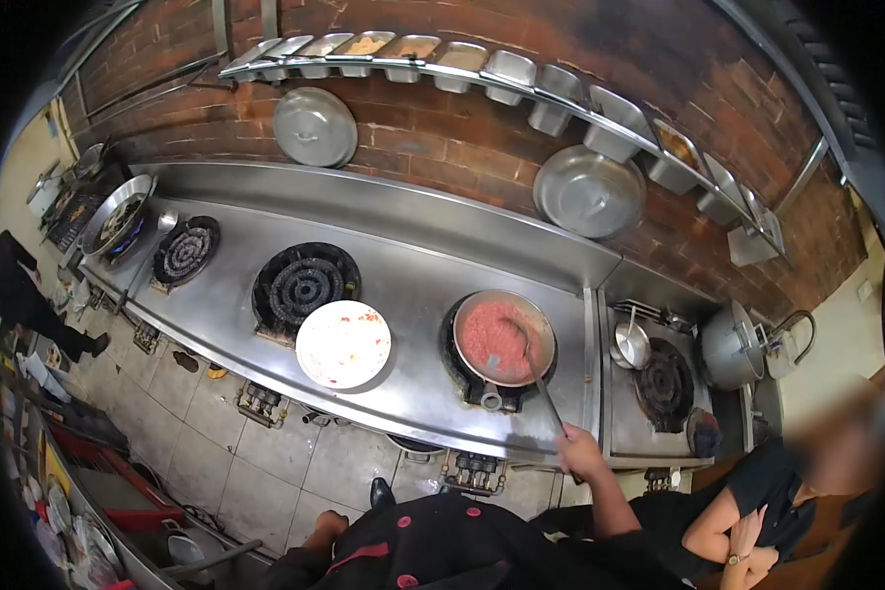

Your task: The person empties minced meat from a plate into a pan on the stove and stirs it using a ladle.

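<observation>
My right hand [580, 454] is wrapped round the long handle of a metal ladle [544, 391]. The ladle's head rests in a pan of pinkish-red sauce [492, 339], which sits on a burner. Down by my body, left of my dark jacket, my left hand [330, 529] shows only in part, and its fingers cannot be made out. A white bowl [342, 346] with red smears inside stands on the steel counter, over the front edge of another burner [307, 282].
Farther left are a burner [186, 250] and a wok [118, 216]. A large pot [733, 344] and small saucepan [630, 345] stand at right. Metal trays [461, 67] line the shelf. One person [757, 511] stands close at right, another [29, 295] far left.
</observation>
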Available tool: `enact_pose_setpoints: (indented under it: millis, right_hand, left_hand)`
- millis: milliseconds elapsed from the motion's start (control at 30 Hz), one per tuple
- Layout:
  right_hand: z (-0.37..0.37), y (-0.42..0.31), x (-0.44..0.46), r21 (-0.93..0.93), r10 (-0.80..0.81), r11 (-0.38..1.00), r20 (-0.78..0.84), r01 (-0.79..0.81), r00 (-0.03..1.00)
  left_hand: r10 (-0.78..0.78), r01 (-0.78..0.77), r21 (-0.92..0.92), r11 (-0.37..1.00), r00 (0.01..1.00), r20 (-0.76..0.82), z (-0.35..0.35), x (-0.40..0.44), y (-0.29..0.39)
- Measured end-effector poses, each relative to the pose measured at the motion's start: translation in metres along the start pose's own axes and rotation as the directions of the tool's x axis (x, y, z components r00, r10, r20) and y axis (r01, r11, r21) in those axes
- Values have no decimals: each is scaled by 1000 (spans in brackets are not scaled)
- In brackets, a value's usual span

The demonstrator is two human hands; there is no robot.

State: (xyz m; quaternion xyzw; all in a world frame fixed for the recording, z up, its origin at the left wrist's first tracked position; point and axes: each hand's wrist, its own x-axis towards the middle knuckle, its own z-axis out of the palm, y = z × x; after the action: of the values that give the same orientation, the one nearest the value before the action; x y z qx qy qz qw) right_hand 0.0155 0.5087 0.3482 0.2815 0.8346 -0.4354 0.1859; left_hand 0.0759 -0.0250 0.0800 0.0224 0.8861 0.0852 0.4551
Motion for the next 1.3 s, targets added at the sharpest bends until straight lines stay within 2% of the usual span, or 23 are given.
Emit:
enact_pose_setpoints:
  millis: [33,67,133,200,233,300,333,400,433,467,500,567,633,667,733,800,867,933,967,1067,1167,1233,1300]
  right_hand:
    - [-11,2,-10,170,13,985,9,-14,1000]
    - [-14,4,-8,165,10,986,16,-13,1000]
    - [-21,13,-1,-46,-130,991,-138,124,982]
    - [-8,72,69,-307,-384,905,-284,296,879]
    - [1,67,79,-309,-321,924,-308,225,895]
    - [8,4,45,-165,-92,985,-210,58,973]
    - [-2,-2,29,-164,-104,984,-211,70,972]
    - [-23,2,8,-80,-153,986,-49,148,987]
    - [-33,-25,-17,-87,26,996,-45,-29,999]
    - [-32,-13,-7,-93,33,995,-37,-36,999]
    - [-32,8,14,-245,-119,966,-122,86,985]
    - [-10,36,67,-390,-288,900,-200,194,936]
    - [20,48,109,-678,-636,685,-377,267,673]
    - [24,35,100,-674,-634,690,-389,262,669]
    - [17,-15,50,-575,-370,798,-232,180,900]
    - [-18,-24,12,-717,-262,696,-194,45,945]
    - [-52,-35,-34,-720,-262,693,-284,-25,922]
    - [-76,-36,-71,-842,-409,540,-280,-17,868]
    - [-83,-43,-88,-841,-406,541,-280,-18,870]
    - [-95,-48,-115,-793,-303,603,-330,-88,894]
    - [-90,-20,-85,-791,-346,609,-195,62,918]
    - [-57,-6,-40,-689,-206,722,-306,-67,929]
    - [-34,2,-27,-654,-213,754,-325,-57,921]
  left_hand:
    - [-7,7,-9,1000,1000,-5,18,20,-11]
    - [-37,36,-16,999,999,-27,36,40,-19]
    - [-66,65,-25,998,997,-42,47,44,-23]
    - [118,-160,266,951,979,167,19,17,-5]
    - [123,-163,267,950,979,160,15,6,3]
    - [-153,156,-181,971,988,33,3,-5,12]
    - [-155,157,-185,970,988,22,-2,-3,11]
    - [44,-43,81,996,999,-9,10,11,3]
    - [40,-40,70,997,999,-2,14,16,0]
    - [95,-97,171,981,995,22,18,22,-4]
    - [148,-156,267,951,988,52,23,24,-6]
    - [120,-131,188,973,991,66,37,35,-14]
    - [10,-10,-26,1000,1000,24,26,18,-3]
    - [15,-15,-16,1000,1000,18,28,25,-6]
    - [-68,72,-122,990,997,37,43,42,-16]
    - [-59,58,-79,995,998,-12,31,36,-12]
    - [191,-224,313,923,973,130,17,25,-4]
    - [159,-201,306,931,975,156,16,26,-2]
    - [144,-173,247,954,981,131,17,26,-3]
    - [125,-149,211,966,985,121,20,32,-7]
    - [129,-166,261,951,980,154,9,33,-1]
    - [132,-182,296,938,975,181,10,35,0]
    - [144,-148,218,965,989,34,25,60,-11]
